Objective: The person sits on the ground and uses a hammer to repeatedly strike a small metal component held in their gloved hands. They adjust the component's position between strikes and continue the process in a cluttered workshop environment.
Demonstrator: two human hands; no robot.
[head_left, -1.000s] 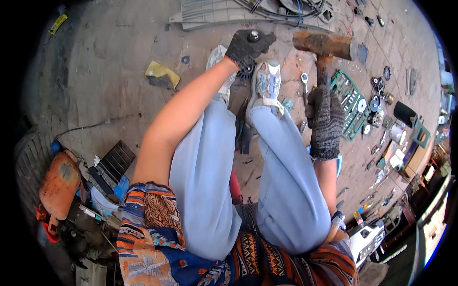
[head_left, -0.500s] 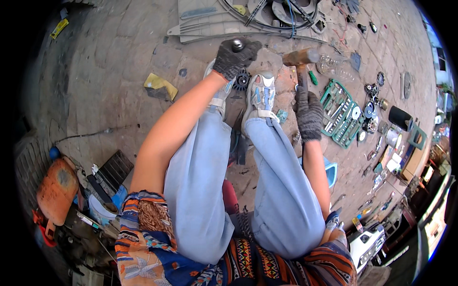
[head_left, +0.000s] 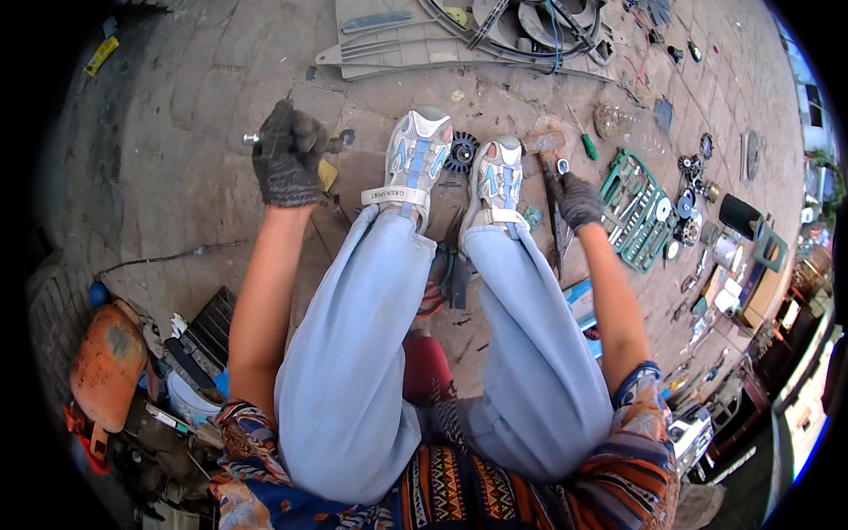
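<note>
The person's left hand (head_left: pixel 289 157), in a dark knitted glove, is clenching around a short metal rod (head_left: pixel 252 139); its shiny end is sticking out on the left and its brownish end on the right. This hand is hovering over the paved floor (head_left: pixel 203 190), to the left of the left sneaker (head_left: pixel 419 157). The right hand (head_left: pixel 578 201), gloved alike, is curling its fingers around the dark handle of a hammer (head_left: pixel 542 141), whose rusty head is sitting low, just beside the right sneaker (head_left: pixel 499 172). A ratchet (head_left: pixel 563 165) is showing its round chrome head next to that handle.

Between the sneakers, a black toothed wheel (head_left: pixel 461 152) is lying on the floor. To the right of the right hand, a green socket set case (head_left: pixel 636 210) is lying open with tools in its slots, and a green-handled screwdriver (head_left: pixel 589 146) is resting above it, near a clear plastic bottle (head_left: pixel 629 129). A yellow scrap (head_left: pixel 328 175) is lying below the left hand's rod. Farther ahead, a grey plastic panel (head_left: pixel 375 44) is carrying a fan shroud (head_left: pixel 530 25) and dark cables.
</note>
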